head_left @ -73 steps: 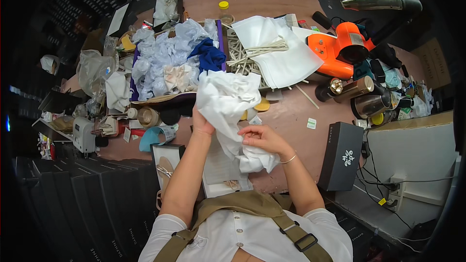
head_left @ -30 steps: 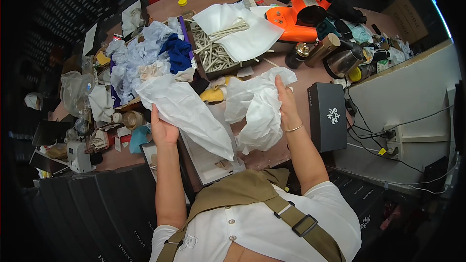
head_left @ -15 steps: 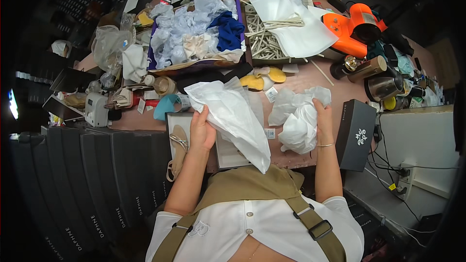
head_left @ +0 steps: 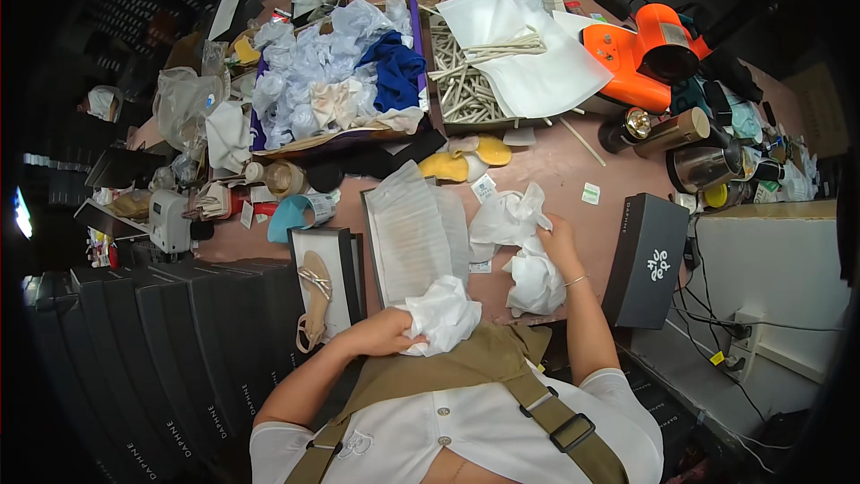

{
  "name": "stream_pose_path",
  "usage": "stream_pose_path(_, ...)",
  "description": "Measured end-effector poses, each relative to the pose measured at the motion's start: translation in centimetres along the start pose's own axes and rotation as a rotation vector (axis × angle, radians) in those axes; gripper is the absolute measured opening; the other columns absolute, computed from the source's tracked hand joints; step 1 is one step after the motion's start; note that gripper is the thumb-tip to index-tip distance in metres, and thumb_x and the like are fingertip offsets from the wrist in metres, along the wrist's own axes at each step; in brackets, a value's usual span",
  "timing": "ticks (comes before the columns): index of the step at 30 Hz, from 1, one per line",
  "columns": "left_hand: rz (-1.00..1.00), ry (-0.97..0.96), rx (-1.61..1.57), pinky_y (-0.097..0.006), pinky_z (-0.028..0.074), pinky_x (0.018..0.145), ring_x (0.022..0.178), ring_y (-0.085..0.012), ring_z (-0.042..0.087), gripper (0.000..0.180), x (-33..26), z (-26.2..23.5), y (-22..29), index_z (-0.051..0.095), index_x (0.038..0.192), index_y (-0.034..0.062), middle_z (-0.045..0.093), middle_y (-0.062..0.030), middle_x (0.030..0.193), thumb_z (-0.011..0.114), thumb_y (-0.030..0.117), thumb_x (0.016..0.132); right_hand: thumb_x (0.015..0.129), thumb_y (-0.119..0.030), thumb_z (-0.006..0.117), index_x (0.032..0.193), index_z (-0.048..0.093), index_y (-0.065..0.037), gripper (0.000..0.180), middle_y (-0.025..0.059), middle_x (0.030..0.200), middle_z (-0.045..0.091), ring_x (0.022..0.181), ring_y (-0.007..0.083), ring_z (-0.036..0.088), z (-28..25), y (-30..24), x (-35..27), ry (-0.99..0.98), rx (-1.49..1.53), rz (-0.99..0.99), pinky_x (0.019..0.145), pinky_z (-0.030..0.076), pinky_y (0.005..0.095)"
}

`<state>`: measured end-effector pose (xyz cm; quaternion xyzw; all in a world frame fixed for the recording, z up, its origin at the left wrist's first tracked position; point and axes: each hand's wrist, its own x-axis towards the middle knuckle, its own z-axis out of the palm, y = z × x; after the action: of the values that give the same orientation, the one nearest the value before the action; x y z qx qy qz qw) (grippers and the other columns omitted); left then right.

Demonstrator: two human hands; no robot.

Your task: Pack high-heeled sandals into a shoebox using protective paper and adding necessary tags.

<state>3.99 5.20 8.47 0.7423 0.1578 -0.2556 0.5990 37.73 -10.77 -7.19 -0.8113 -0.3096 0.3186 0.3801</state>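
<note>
Near my apron, my left hand (head_left: 381, 333) is closed on a crumpled wad of white tissue paper (head_left: 445, 315). Further right, my right hand (head_left: 559, 244) grips the edge of a second crumpled piece of tissue paper (head_left: 506, 222), which hangs to the left of the fingers over the table. Another white bunch (head_left: 536, 285) lies just below it; whether the two are one piece I cannot tell. Between my hands is an open shoebox part (head_left: 372, 251) lined with pleated pale tissue (head_left: 408, 229). A beige strappy sandal (head_left: 313, 296) rests in a white-lined dark box (head_left: 333, 255) left of it.
A dark shoebox (head_left: 638, 260) stands at the right table edge. Behind are a purple-edged box (head_left: 419, 58) of crumpled paper, a box of white paper sticks (head_left: 466, 94) and an orange tool (head_left: 658, 40). Dark shoeboxes (head_left: 170, 332) line the left side. Yellow pads (head_left: 466, 159) lie mid-table.
My left hand has come down toward my body, and its long spread sheet is bunched up. The lined box is uncovered. My right hand has shifted slightly left and down with its paper.
</note>
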Motion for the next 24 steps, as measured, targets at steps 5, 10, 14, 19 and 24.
stream_pose_path(5,0.362,0.818,0.313,-0.042,0.048,0.070,0.086,-0.0393,0.060,0.049,9.4,-10.5,7.9,0.049,0.116,0.0061,0.062,-0.0174,0.094,0.067,0.002,0.070,0.077,-0.008,0.064,0.101,0.062,0.001,0.026,0.0247,0.098,0.062,0.092,0.0424,0.060,1.8,2.7,1.2,0.130,-0.228,-0.027,0.078,0.048,0.0458)
stream_pose_path(10,0.147,0.845,0.900,-0.043,0.050,0.073,0.086,-0.0356,0.060,0.017,22.9,-19.1,6.6,0.058,0.088,-0.0004,0.057,-0.0193,0.090,0.057,-0.004,0.071,0.078,-0.006,0.064,0.099,0.059,0.002,0.023,0.0235,0.093,0.063,0.089,0.0420,0.060,2.9,1.7,1.3,0.217,-0.235,-0.044,0.076,0.048,0.0449)
stream_pose_path(14,-0.143,0.342,0.701,-0.044,0.049,0.084,0.097,-0.0392,0.061,0.040,28.8,-22.3,5.1,0.068,0.092,-0.0066,0.063,-0.0279,0.101,0.047,0.026,0.084,0.077,-0.008,0.066,0.099,0.058,0.003,0.026,0.0227,0.095,0.062,0.090,0.0423,0.059,3.0,2.2,0.8,0.219,-0.274,-0.024,0.076,0.047,0.0462)
stream_pose_path(19,-0.265,0.359,0.581,-0.043,0.044,0.091,0.101,-0.0365,0.062,0.061,30.6,-21.8,6.0,0.065,0.106,-0.0052,0.062,-0.0268,0.110,0.035,0.045,0.088,0.077,-0.007,0.065,0.100,0.057,0.004,0.027,0.0231,0.096,0.062,0.091,0.0432,0.058,4.2,3.8,0.3,0.242,-0.311,-0.046,0.076,0.047,0.0464)
stream_pose_path(24,-0.209,0.570,0.672,-0.044,0.042,0.095,0.110,-0.0358,0.055,0.055,29.0,-19.3,4.3,0.067,0.106,0.0007,0.060,-0.0223,0.115,0.049,0.049,0.086,0.078,-0.004,0.063,0.101,0.058,0.003,0.025,0.0204,0.090,0.063,0.085,0.0372,0.062,3.5,2.7,0.2,0.271,-0.300,-0.082,0.073,0.048,0.0413)
